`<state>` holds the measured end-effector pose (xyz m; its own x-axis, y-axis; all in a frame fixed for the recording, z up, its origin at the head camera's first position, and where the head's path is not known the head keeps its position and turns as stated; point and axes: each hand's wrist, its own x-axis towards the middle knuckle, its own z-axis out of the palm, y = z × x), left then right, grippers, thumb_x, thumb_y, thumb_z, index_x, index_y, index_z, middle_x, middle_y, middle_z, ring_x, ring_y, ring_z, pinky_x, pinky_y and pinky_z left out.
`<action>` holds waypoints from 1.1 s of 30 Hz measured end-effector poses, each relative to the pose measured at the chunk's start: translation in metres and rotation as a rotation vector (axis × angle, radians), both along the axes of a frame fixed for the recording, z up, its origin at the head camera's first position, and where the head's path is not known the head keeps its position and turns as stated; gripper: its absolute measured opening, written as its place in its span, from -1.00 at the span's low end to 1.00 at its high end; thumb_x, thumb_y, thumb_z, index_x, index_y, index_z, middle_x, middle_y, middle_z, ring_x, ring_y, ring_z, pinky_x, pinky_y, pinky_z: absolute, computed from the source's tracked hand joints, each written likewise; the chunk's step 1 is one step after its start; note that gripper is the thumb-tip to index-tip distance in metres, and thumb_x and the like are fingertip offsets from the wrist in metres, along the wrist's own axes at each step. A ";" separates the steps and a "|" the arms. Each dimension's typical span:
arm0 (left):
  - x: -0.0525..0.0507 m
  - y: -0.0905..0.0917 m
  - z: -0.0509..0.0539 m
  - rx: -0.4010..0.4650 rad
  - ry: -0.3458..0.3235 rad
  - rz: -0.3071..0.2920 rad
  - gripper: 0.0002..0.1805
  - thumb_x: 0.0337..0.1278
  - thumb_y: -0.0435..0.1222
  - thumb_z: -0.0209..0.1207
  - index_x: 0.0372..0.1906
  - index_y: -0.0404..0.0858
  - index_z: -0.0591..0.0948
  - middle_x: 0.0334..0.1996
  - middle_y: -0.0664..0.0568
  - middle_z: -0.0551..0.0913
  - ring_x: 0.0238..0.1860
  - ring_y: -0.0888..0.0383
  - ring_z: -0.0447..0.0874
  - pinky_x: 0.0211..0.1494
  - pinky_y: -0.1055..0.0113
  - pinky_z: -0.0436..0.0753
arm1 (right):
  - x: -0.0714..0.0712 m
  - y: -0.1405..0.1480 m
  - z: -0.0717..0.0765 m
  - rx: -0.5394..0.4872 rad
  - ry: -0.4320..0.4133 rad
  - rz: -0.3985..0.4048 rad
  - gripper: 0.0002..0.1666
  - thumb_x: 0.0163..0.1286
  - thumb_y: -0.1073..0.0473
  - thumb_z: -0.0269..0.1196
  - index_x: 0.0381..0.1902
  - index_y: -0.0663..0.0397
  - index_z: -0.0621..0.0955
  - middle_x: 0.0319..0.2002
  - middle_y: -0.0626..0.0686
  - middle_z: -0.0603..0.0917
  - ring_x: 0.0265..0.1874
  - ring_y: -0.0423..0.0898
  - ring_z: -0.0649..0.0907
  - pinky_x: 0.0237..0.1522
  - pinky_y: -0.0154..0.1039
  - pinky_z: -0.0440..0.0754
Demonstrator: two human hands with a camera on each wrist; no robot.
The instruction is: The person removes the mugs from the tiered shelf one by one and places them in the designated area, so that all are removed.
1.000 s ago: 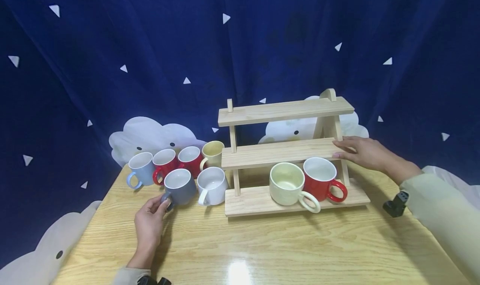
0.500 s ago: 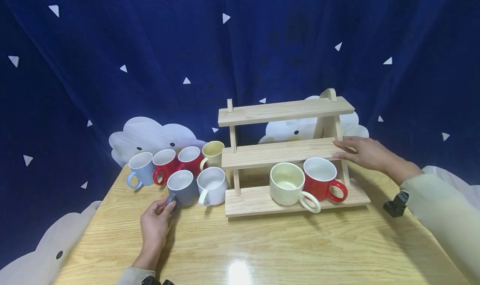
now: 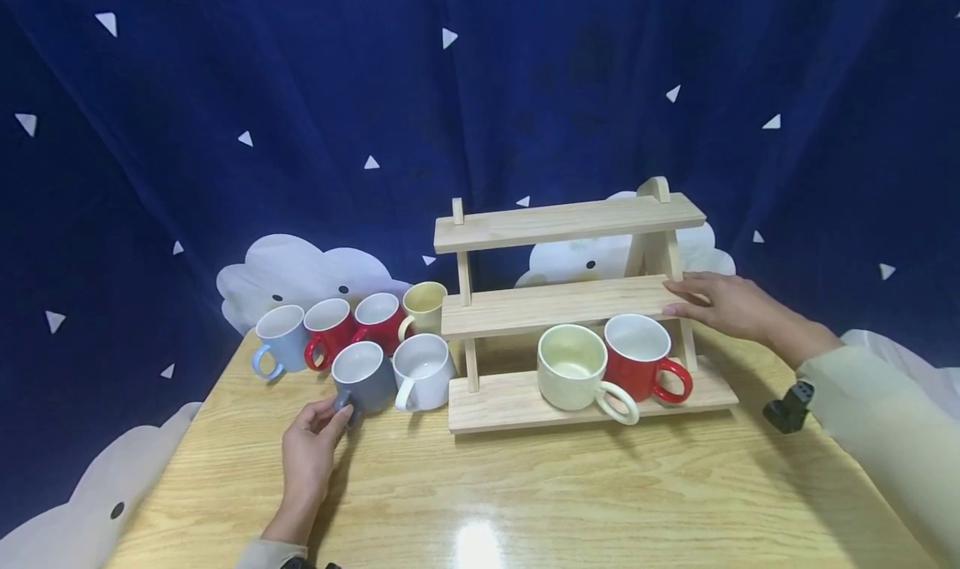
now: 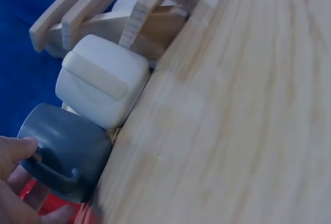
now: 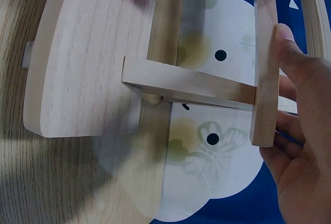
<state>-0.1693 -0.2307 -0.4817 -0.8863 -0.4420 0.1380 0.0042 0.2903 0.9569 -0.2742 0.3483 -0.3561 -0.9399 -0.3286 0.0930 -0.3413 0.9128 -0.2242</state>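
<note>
My left hand [image 3: 309,444] pinches the handle of a grey-blue mug [image 3: 365,386]. In the left wrist view the thumb lies at the top of that handle, and the grey-blue mug [image 4: 64,154] stands upright beside a white mug [image 4: 101,81]. The same white mug [image 3: 424,381] is just right of it in the head view. My right hand [image 3: 723,302] grips the right end of the middle board of a three-tier wooden shelf [image 3: 555,306]. The right wrist view has the thumb on the board's edge, with the other fingers partly hidden behind it.
Behind the grey-blue mug stand a light blue mug [image 3: 285,348], two red mugs [image 3: 337,333] and a yellow mug [image 3: 426,306]. A cream mug [image 3: 572,377] and a red mug [image 3: 637,369] sit on the bottom board. A dark blue curtain [image 3: 337,94] hangs behind the table [image 3: 525,494].
My left hand has shifted the grey-blue mug slightly right, closer to the white mug, mostly during the first half second. The right hand keeps its place on the shelf.
</note>
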 end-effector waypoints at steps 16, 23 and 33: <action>0.003 -0.006 0.013 -0.242 0.061 0.007 -0.59 0.19 -0.29 0.33 0.09 -0.37 0.57 -0.01 -0.22 0.65 0.01 -0.06 0.62 -0.02 0.46 0.56 | 0.000 -0.002 0.001 -0.003 -0.014 0.002 -0.18 0.39 -0.33 0.12 0.38 0.11 0.41 0.33 0.44 0.31 0.29 0.43 0.31 0.24 0.39 0.25; 0.007 0.004 0.036 -0.437 0.149 -0.007 -0.57 0.15 -0.30 0.36 0.09 -0.37 0.56 -0.01 -0.23 0.63 -0.03 -0.14 0.61 0.09 0.01 0.54 | 0.000 -0.001 0.002 0.003 -0.018 0.001 -0.18 0.40 -0.33 0.12 0.38 0.11 0.40 0.33 0.45 0.31 0.29 0.44 0.30 0.23 0.39 0.25; 0.011 0.029 0.058 -0.598 0.119 -0.162 -0.49 0.03 -0.23 0.44 0.09 -0.32 0.60 -0.04 -0.18 0.68 0.02 -0.15 0.62 0.06 -0.07 0.57 | 0.000 -0.001 0.002 0.000 -0.015 -0.002 -0.18 0.40 -0.33 0.12 0.38 0.10 0.40 0.34 0.44 0.31 0.29 0.43 0.31 0.23 0.39 0.25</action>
<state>-0.1586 -0.2021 -0.4235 -0.8989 -0.1191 0.4218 0.1896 0.7620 0.6192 -0.2745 0.3474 -0.3546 -0.9419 -0.3265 0.0787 -0.3358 0.9136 -0.2293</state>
